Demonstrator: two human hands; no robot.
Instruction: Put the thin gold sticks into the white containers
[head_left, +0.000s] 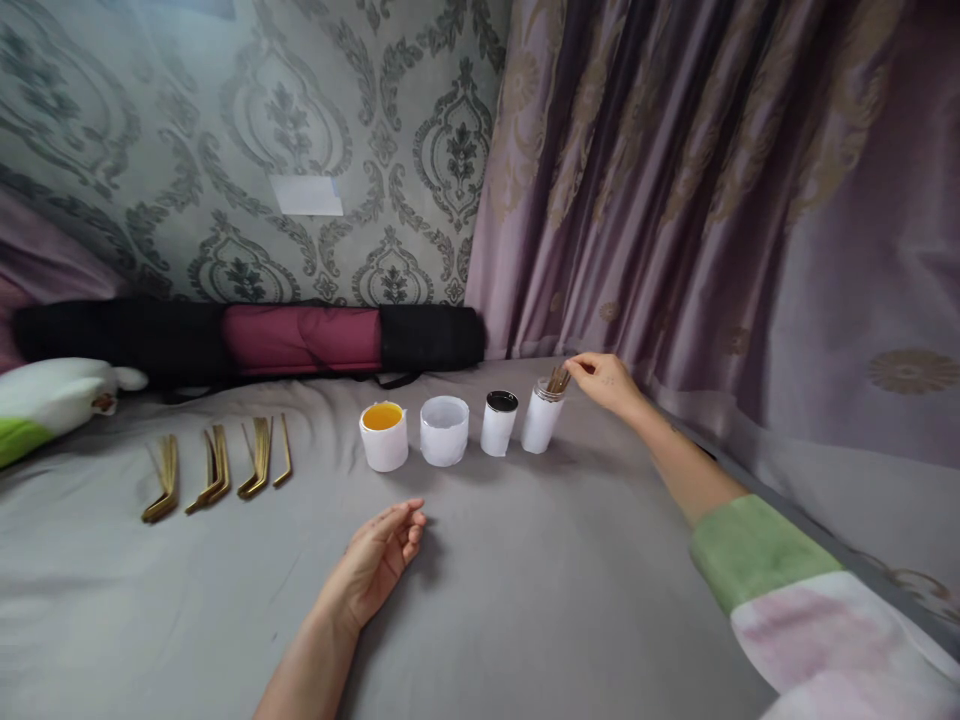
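Note:
Four white cups stand in a row on the grey sheet: one with a yellow inside (pixel 383 435), a wide white one (pixel 444 430), one with a black inside (pixel 499 422), and a tilted clear-rimmed one (pixel 541 416) holding gold straws (pixel 557 380). My right hand (pixel 609 383) reaches to that last cup, its fingers pinched at the tops of the straws. My left hand (pixel 377 560) rests on the sheet nearer to me, fingers loosely curled, holding nothing. Groups of bent gold straws (pixel 217 468) lie on the sheet at the left.
A black and maroon rolled bag (pixel 300 340) lies along the patterned wall behind the cups. A white and green plush toy (pixel 45 400) sits at the far left. Purple curtains (pixel 712 200) hang at the right, close behind my right hand.

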